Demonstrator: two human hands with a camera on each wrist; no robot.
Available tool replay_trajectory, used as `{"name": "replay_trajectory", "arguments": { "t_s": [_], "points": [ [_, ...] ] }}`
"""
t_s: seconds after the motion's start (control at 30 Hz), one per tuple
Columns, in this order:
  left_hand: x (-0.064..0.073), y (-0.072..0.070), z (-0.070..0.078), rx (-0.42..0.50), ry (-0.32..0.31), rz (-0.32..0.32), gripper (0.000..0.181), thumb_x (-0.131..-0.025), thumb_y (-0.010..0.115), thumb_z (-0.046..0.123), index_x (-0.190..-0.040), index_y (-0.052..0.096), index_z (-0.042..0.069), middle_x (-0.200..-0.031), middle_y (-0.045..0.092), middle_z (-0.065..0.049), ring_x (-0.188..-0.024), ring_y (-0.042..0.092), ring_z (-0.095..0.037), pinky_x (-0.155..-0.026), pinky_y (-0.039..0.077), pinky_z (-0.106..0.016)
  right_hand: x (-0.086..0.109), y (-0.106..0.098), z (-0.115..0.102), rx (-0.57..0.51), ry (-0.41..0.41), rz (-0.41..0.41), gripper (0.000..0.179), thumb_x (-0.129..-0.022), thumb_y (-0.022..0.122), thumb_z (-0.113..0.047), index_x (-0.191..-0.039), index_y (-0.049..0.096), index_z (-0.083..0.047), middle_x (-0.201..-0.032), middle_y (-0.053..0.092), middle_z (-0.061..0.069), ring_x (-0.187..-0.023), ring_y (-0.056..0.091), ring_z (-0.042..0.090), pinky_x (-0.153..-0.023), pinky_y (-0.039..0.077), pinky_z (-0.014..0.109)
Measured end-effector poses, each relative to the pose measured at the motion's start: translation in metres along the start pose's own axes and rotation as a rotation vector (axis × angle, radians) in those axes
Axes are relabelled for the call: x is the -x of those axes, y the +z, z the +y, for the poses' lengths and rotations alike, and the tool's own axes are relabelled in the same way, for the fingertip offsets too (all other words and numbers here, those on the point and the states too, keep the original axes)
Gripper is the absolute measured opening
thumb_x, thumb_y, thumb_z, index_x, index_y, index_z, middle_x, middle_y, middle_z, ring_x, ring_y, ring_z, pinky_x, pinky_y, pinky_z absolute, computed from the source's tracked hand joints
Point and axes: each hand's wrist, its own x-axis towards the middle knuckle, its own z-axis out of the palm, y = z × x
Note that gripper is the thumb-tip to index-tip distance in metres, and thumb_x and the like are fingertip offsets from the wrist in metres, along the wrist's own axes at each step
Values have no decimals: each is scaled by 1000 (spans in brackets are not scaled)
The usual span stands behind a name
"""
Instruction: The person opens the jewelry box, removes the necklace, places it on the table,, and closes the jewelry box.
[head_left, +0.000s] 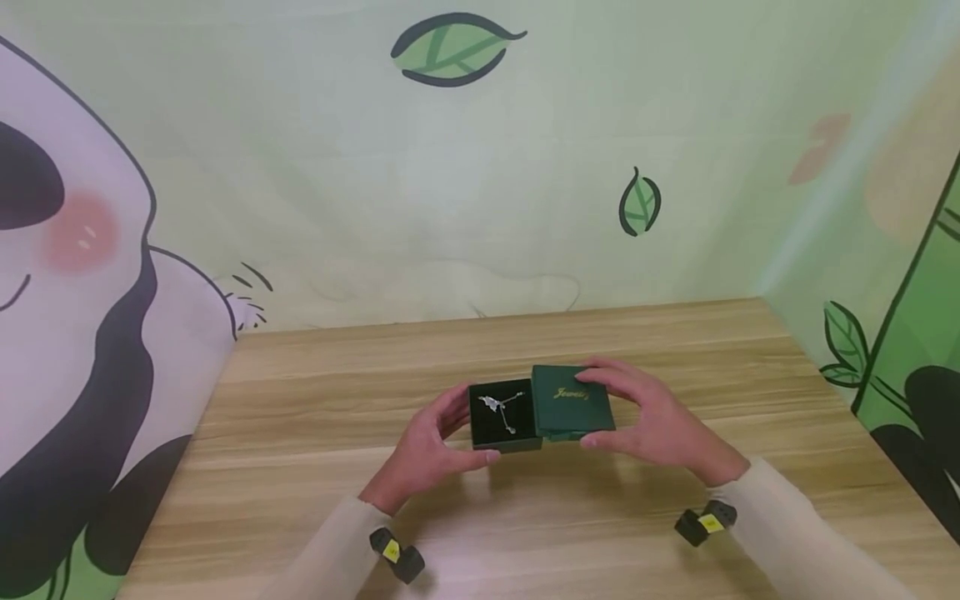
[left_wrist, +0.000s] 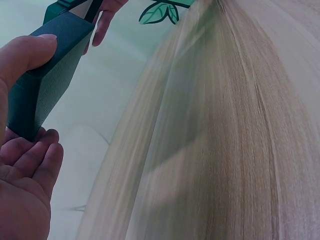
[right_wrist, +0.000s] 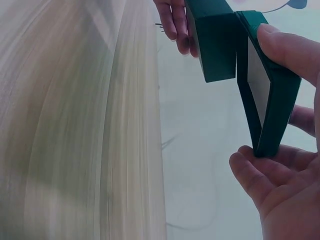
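Note:
A dark green jewelry box base (head_left: 506,446) is held by the left hand (head_left: 427,450), thumb on its near side and fingers at the far side. On its black lining lies a silver necklace (head_left: 495,406) with a pendant. The right hand (head_left: 652,421) pinches the matching green lid (head_left: 573,408), marked with gold lettering, between thumb and fingers. The lid sits just right of the base, its left edge close against it. In the right wrist view the lid (right_wrist: 280,110) is tilted, its pale inside partly showing, beside the base (right_wrist: 215,50). Both parts are raised above the table.
A wood-grain table (head_left: 315,367) lies beneath the hands. Behind it hangs a pale green cloth (head_left: 315,167) printed with leaves and a panda. Each sleeve carries a small black wrist device (head_left: 705,523) with a yellow label.

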Motion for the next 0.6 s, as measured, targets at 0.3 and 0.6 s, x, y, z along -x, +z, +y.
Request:
{"name": "replay_trajectory", "arguments": {
  "t_s": [0.3, 0.6],
  "points": [
    [1, -1, 1, 6, -6, -8, 97, -77, 93, 16, -158, 40, 12, -158, 53, -9, -147, 52, -30, -125, 41, -46, 4, -5, 6, 5, 10, 2, 75, -78, 93, -31, -143, 59, -18, -160, 44, 17, -141, 51, 43, -114, 49, 59],
    [2, -2, 1, 16, 29, -16, 95, -76, 93, 13, -157, 42, 12, -156, 56, -9, -145, 54, -30, -124, 42, -47, 9, -11, 15, 17, -6, 7, 73, -80, 92, -27, -143, 58, -15, -159, 45, 17, -141, 50, 40, -113, 49, 61]
  ]
}}
